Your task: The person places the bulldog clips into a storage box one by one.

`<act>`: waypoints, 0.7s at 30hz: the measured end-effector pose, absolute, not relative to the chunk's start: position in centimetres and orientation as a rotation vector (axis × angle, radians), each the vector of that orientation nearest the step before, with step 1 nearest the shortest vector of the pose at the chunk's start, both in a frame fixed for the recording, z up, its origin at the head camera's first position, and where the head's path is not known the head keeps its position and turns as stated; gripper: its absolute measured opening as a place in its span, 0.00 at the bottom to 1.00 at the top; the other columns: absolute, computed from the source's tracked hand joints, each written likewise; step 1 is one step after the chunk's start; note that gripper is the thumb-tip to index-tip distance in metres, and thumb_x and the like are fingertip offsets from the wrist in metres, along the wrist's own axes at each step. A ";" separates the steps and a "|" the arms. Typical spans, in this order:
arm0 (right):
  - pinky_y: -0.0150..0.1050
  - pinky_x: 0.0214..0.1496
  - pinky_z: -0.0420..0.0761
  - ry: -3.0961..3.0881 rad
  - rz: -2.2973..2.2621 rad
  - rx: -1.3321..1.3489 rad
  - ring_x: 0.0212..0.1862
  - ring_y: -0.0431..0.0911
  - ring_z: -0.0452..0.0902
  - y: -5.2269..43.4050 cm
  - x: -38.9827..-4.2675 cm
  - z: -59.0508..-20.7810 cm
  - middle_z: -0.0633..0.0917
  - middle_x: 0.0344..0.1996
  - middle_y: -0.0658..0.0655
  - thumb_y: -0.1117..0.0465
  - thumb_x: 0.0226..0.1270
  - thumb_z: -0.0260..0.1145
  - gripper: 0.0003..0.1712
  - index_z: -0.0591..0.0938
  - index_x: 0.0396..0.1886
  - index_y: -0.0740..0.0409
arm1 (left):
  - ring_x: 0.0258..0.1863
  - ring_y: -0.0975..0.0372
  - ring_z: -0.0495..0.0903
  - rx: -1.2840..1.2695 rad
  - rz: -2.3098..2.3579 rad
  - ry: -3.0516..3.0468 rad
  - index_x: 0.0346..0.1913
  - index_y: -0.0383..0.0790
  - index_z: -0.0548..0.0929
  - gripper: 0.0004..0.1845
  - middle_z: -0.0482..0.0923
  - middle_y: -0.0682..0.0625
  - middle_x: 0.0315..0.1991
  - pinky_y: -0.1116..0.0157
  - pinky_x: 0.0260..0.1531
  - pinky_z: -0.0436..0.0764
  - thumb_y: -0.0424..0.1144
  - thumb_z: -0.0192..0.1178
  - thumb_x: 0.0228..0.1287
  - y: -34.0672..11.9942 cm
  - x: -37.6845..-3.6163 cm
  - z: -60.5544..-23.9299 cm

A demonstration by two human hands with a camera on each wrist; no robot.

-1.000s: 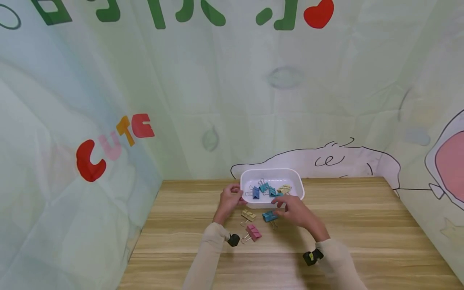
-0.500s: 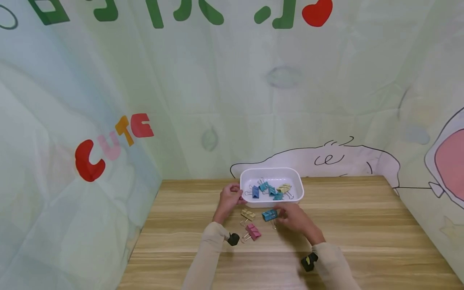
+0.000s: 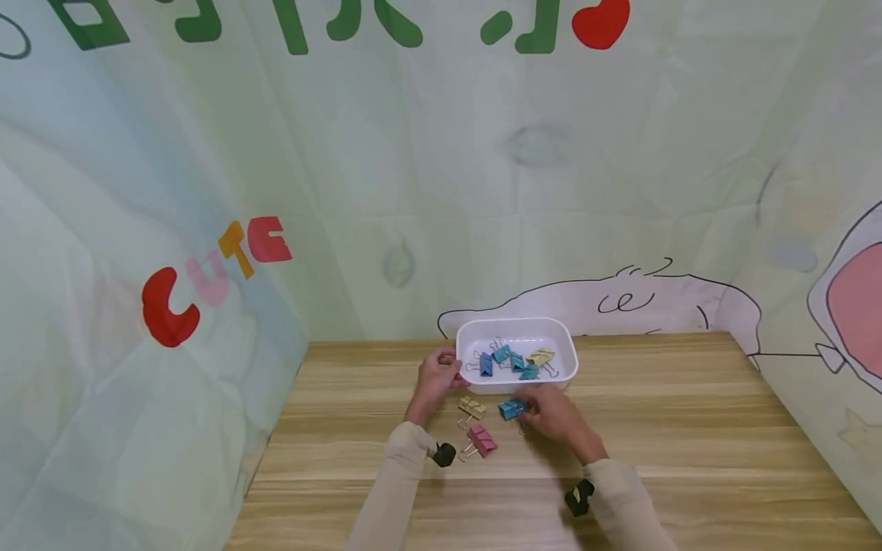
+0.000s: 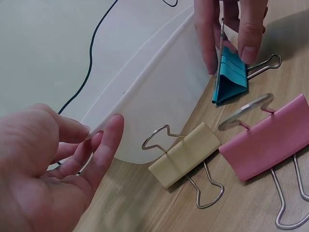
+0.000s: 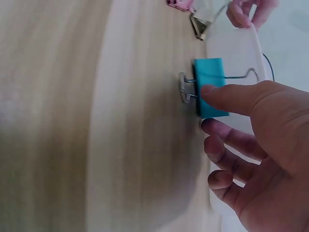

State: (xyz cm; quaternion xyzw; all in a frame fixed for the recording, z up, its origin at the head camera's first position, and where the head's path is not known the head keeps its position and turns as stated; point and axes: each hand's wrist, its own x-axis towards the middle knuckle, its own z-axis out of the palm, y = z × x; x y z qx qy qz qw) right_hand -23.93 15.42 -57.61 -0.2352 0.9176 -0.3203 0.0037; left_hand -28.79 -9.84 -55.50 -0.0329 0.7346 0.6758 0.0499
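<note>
With thumb and fingers my left hand pinches the left rim of a white plastic tray. Just in front of the tray, my right hand holds a teal binder clip on the wood. Its thumb lies on the clip's face and the index fingertip is at the clip's end. A yellow binder clip and a pink binder clip lie between the two hands, on the table. Inside the tray are a blue binder clip, several teal ones and a yellow binder clip.
The wood-grain table ends at a printed cloth backdrop, close behind the tray. Another cloth panel hangs along the left side. Each wrist carries a small black camera, such as the right camera.
My right hand has come down from the tray's front rim to the teal clip on the table and closed its fingers on it. My left hand stays on the tray.
</note>
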 end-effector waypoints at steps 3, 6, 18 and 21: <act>0.47 0.48 0.86 2.900 -0.989 -0.734 0.41 0.46 0.80 15.1 -23.7 -57.7 0.89 0.41 0.54 0.66 0.59 0.78 0.15 0.90 0.47 0.59 | 0.30 0.58 0.83 -0.104 2.063 2.236 0.64 0.21 0.72 0.18 0.75 0.37 0.47 0.61 0.36 0.93 0.26 0.56 0.76 -9.9 -28.8 -55.5; 0.41 0.42 0.83 2.931 -0.960 -0.714 0.37 0.42 0.77 14.8 -23.5 -57.8 0.87 0.35 0.50 0.64 0.58 0.79 0.12 0.91 0.43 0.57 | 0.30 0.57 0.83 -0.108 2.072 2.229 0.64 0.21 0.72 0.18 0.75 0.36 0.47 0.62 0.36 0.93 0.26 0.56 0.76 -9.9 -28.8 -55.5; 0.33 0.35 0.82 2.914 -0.946 -0.755 0.33 0.38 0.78 14.7 -22.9 -57.5 0.88 0.30 0.45 0.63 0.58 0.80 0.06 0.93 0.37 0.53 | 0.35 0.52 0.85 -0.117 2.044 2.223 0.66 0.23 0.72 0.19 0.75 0.37 0.49 0.50 0.47 0.91 0.27 0.56 0.77 -9.9 -28.8 -55.4; 0.34 0.35 0.84 2.924 -0.956 -0.782 0.34 0.40 0.81 14.7 -22.7 -57.4 0.89 0.30 0.47 0.64 0.58 0.80 0.06 0.93 0.36 0.55 | 0.35 0.51 0.85 -0.115 2.051 2.218 0.65 0.23 0.72 0.19 0.75 0.36 0.49 0.49 0.47 0.91 0.27 0.56 0.77 -9.9 -28.8 -55.4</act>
